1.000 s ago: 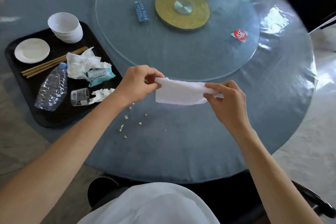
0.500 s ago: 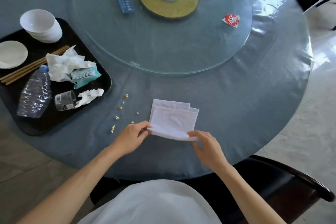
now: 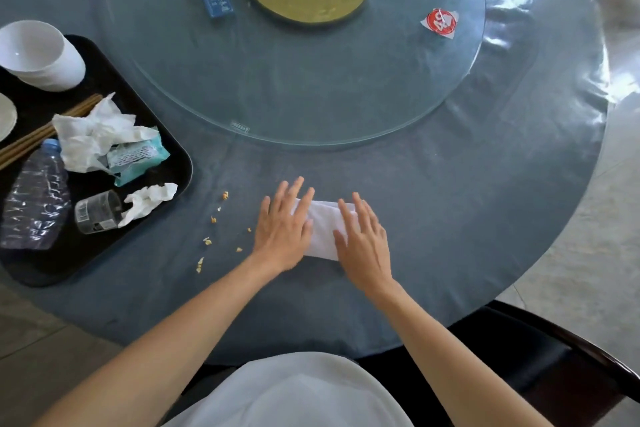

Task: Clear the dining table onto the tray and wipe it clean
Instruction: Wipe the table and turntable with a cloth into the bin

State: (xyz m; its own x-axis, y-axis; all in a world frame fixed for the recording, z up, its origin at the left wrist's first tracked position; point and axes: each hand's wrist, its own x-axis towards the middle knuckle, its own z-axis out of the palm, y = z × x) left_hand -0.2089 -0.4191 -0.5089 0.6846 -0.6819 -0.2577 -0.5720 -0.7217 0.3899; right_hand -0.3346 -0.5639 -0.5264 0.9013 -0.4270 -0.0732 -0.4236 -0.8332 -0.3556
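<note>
pressing white cloth [image 3: 325, 230], left hand [image 3: 282, 230], right hand [image 3: 362, 239]

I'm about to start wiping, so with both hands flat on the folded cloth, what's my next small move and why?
Probably slide the folded white cloth leftward under the left hand to sweep up the yellow crumbs. They lie scattered on the table just left of it, between cloth and tray; the right hand could lift off.

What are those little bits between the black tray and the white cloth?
Small yellowish crumbs lie scattered on the table between the tray and the cloth, seen in the head view.
</note>
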